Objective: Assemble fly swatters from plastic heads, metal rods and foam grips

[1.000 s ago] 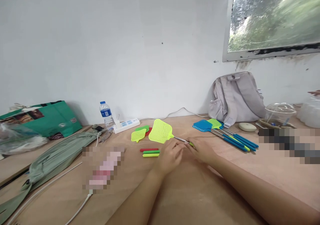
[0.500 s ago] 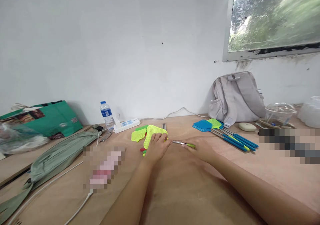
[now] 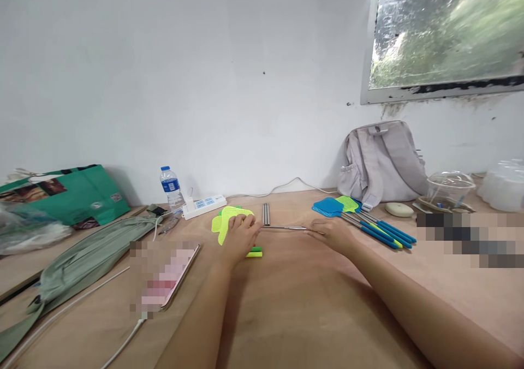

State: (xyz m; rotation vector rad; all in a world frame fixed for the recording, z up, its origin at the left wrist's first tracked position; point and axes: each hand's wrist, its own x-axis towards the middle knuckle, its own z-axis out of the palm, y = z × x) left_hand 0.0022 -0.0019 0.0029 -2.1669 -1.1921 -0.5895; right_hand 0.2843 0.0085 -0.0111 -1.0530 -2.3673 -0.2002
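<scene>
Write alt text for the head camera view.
On a wooden table, the left hand presses a yellow-green fly swatter head while the right hand grips the far end of its thin metal rod. Finished blue and green swatters lie to the right.

One head-worn view only. The light brown wooden table (image 3: 311,314) is seen from close above, looking forward and down. The plain white wall (image 3: 204,85) is faced.
</scene>
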